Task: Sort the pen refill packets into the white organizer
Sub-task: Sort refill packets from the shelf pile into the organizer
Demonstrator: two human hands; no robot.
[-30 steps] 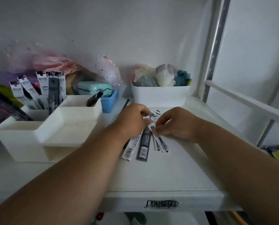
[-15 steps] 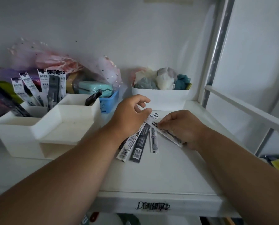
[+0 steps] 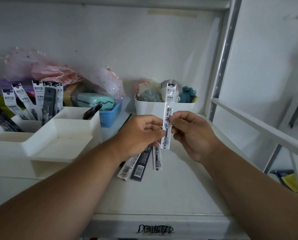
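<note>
Both hands, left (image 3: 141, 134) and right (image 3: 195, 135), pinch one packet (image 3: 168, 116) upright above the tabletop (image 3: 170, 191). Three more packets (image 3: 139, 165) lie beneath (partly hidden). The organizer (image 3: 46, 141) stands left, holding other packets.

We face a plain white wall (image 3: 127, 40) above a white shelf (image 3: 170, 196) whose front edge bears a scrawled black marking (image 3: 154, 229). To the right we see a perforated grey metal upright (image 3: 222, 54) and a white horizontal rail (image 3: 259, 127). Light is soft and dim.
</note>
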